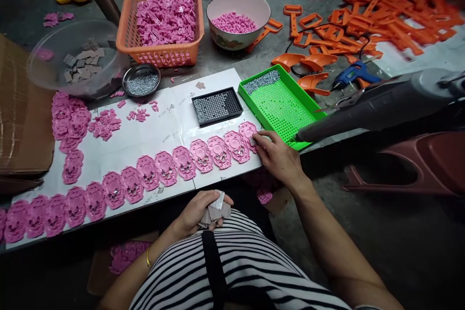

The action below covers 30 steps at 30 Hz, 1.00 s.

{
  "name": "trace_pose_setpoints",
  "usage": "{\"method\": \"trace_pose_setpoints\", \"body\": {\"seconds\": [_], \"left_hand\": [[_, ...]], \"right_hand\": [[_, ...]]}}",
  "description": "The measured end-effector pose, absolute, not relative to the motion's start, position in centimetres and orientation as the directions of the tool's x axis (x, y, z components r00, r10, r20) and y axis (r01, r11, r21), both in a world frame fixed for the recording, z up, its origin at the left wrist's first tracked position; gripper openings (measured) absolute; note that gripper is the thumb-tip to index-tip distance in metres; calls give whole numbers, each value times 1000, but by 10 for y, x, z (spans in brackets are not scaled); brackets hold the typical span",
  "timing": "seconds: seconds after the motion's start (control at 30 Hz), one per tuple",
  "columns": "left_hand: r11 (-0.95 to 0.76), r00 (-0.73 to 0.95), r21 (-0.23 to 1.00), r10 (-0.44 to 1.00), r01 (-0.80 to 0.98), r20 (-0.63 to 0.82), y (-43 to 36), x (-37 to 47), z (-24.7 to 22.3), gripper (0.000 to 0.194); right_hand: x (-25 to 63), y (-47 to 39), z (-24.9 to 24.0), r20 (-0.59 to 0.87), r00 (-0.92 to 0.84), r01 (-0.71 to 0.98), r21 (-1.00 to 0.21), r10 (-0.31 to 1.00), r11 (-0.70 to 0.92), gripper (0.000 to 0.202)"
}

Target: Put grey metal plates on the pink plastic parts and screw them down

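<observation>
A long row of pink plastic parts (184,162) lies along the front edge of the white board (152,128), several with small metal bits on them. At the right end of the row, my right hand (278,155) has its fingertips on the last pink part (248,131); whatever is between those fingers is hidden. Near my lap, my left hand (198,210) is closed around a stack of grey plates (218,210). Behind the row sit a black perforated tray (217,105) and a green tray (283,106), both holding small metal pieces.
An orange basket (121,24) of pink pieces, an enamel bowl (232,41), a small metal dish (141,82) and a clear tub (39,65) stand behind. A grey tool (381,101) juts in from the right, near a blue glue gun (356,75) and orange parts (392,9).
</observation>
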<state>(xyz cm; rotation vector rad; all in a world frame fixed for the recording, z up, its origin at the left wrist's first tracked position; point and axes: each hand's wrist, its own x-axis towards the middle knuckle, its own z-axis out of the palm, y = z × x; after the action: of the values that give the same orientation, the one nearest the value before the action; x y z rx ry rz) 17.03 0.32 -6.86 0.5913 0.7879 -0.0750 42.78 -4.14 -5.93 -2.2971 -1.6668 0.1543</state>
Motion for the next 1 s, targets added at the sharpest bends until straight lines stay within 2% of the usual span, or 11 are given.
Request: {"method": "trace_pose_setpoints", "body": {"seconds": [0.07,0.17,0.27,0.33,0.47,0.6,0.67,0.77,0.9,1.0], "left_hand": [[834,717,487,171,260,-676,7,174,-61,45],[829,732,510,199,229,-651,12,179,-53,47],[813,729,549,254,196,-636,15,182,-52,52],[798,713,572,290,188,-638,16,183,-53,56],[786,708,583,292,206,-643,17,183,-52,59],[760,687,612,324,220,-650,14,185,-52,62],[749,668,619,337,238,-664,12,185,-54,67],[770,661,596,327,229,-676,8,185,-58,75],[777,678,592,316,217,-663,7,182,-61,77],[728,645,645,381,233,-662,9,178,-59,65]], "right_hand": [[426,-45,-55,152,326,882,-403,933,-243,33],[412,-53,-46,224,312,766,-634,923,-105,28],[386,-60,-39,136,179,585,-811,974,6,19],[368,-62,-39,84,85,484,-875,993,32,18],[349,-61,-48,48,26,424,-905,999,32,23],[342,-57,-57,33,72,385,-923,997,2,25],[339,-56,-58,-1,131,289,-957,991,-39,22],[338,-54,-57,-123,183,46,-990,975,-133,23],[351,-49,-48,-277,85,-185,-948,957,-258,30],[369,-44,-39,-275,-35,-113,-954,961,-278,25]]}}
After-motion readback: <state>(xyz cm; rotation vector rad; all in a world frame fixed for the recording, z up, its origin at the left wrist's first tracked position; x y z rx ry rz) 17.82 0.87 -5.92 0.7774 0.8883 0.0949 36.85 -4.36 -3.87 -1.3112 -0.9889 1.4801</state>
